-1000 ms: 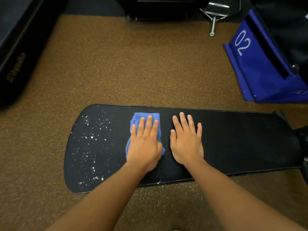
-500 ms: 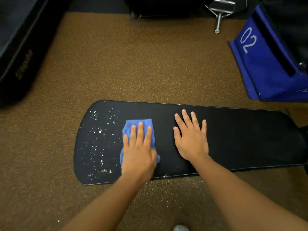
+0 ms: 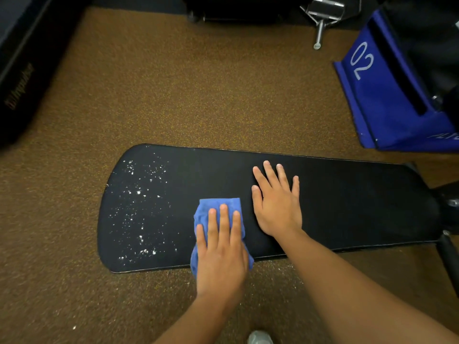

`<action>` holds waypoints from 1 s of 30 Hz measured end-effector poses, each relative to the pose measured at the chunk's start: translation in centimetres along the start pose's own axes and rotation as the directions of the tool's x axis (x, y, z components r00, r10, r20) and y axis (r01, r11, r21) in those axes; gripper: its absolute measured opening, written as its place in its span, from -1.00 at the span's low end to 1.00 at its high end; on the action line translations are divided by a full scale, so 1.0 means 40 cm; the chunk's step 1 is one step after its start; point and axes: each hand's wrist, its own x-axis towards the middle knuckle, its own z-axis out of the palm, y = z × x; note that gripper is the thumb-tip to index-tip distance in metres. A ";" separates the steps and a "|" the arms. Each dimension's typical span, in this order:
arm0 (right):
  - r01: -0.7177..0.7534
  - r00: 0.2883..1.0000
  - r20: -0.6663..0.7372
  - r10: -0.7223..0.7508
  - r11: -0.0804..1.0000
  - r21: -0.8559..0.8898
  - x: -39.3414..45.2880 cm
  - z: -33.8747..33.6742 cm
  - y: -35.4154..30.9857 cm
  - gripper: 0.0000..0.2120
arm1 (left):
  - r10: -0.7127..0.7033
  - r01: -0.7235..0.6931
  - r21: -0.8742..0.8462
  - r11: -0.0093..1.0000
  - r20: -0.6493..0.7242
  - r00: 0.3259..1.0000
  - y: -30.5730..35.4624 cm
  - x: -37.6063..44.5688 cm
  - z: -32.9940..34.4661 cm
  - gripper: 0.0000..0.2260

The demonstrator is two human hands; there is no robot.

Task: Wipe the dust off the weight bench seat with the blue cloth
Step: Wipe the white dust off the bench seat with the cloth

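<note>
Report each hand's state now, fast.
Left hand: open, fingers straight, pressing the blue cloth onto the bench seat.
Right hand: open, flat on the bench seat, holding nothing.

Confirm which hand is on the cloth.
The left hand: its flat fingers press the cloth at the seat's near edge. The right hand lies flat on bare seat, touching no cloth.

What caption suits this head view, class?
Left hand presses the blue cloth on the bench seat beside white dust specks; right hand rests flat.
</note>
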 end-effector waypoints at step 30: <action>-0.003 1.000 -0.031 0.003 1.000 0.003 -0.001 0.002 0.008 -0.54 | 0.038 -0.037 0.040 0.999 -0.006 0.999 -0.197 0.166 -0.074 -0.45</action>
